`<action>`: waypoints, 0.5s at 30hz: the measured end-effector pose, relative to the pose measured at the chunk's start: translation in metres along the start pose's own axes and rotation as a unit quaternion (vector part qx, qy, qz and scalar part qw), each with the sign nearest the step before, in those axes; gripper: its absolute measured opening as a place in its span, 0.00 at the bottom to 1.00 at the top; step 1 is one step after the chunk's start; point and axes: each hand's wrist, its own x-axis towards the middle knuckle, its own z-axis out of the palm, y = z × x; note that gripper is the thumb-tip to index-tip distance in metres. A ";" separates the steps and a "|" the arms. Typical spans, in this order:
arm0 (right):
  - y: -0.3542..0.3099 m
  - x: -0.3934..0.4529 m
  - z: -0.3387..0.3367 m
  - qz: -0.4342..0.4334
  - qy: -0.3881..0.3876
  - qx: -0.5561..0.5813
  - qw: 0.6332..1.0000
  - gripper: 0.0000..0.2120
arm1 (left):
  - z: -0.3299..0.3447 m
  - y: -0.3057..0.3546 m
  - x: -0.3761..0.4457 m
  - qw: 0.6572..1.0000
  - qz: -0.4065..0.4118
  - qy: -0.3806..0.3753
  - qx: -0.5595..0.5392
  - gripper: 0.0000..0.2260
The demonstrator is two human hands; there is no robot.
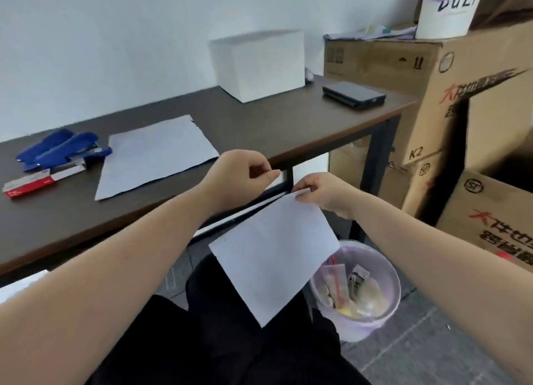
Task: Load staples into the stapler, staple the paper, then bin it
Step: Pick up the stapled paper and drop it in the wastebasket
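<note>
1. The paper [274, 252] hangs in the air off the near edge of the surface [259, 131], over the person's lap, with its lower right side overlapping the rim of the bin [357, 324] on the floor.
2. The right hand [320, 194] pinches the sheet's top corner between thumb and fingertips, so the sheet dangles freely from that one point; I judge this is the carry toward the bin.
3. The left hand [242, 174] is curled, with thumb and fingers pressed together just left of that corner. It seems to pinch a white edge there, but whether that edge belongs to the sheet cannot be told.
4. The stapler [63, 148] lies at the far left of the surface, well apart from both hands, with the staple box [43, 180] just in front of it. Neither is being handled, which suggests that the loading and stapling steps are done.
5. A second sheet [155, 154] lies flat on the surface beside the stapler.
6. The bin is lined with a pale bag and already holds small packets and scraps; there is room for the sheet.
7. Cardboard boxes [461, 96] are stacked to the right; one near box stands open, and its contents are hidden.
</note>
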 end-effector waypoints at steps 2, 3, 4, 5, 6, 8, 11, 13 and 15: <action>0.023 0.007 0.001 0.008 0.017 -0.021 1.000 0.09 | 0.027 0.003 0.006 0.999 0.017 -0.028 -0.004 0.11; 0.035 0.011 0.001 0.012 0.019 -0.029 0.999 0.09 | 0.040 0.003 0.010 0.999 0.022 -0.042 -0.007 0.11; 0.047 0.014 0.001 0.017 0.019 -0.037 0.999 0.08 | 0.053 0.003 0.013 0.998 0.025 -0.056 -0.010 0.11; 0.060 0.019 0.001 0.023 0.015 -0.049 0.998 0.07 | 0.064 0.003 0.016 0.997 0.026 -0.068 -0.013 0.10; 0.073 0.023 0.001 0.030 0.009 -0.068 0.997 0.06 | 0.075 0.001 0.019 0.996 0.024 -0.081 -0.017 0.10; 0.100 0.031 0.003 0.051 0.000 -0.112 0.992 0.05 | 0.096 -0.003 0.025 0.994 0.017 -0.108 -0.021 0.11; 0.147 0.044 0.009 0.106 -0.009 -0.136 0.985 0.04 | 0.123 -0.014 0.034 0.989 -0.006 -0.144 -0.027 0.12; 0.176 0.052 0.014 0.141 -0.035 -0.168 0.975 0.05 | 0.137 -0.021 0.041 0.986 -0.023 -0.159 -0.032 0.12; 0.204 0.062 0.019 0.172 -0.068 -0.215 0.959 0.08 | 0.149 -0.029 0.048 0.983 -0.033 -0.176 -0.033 0.12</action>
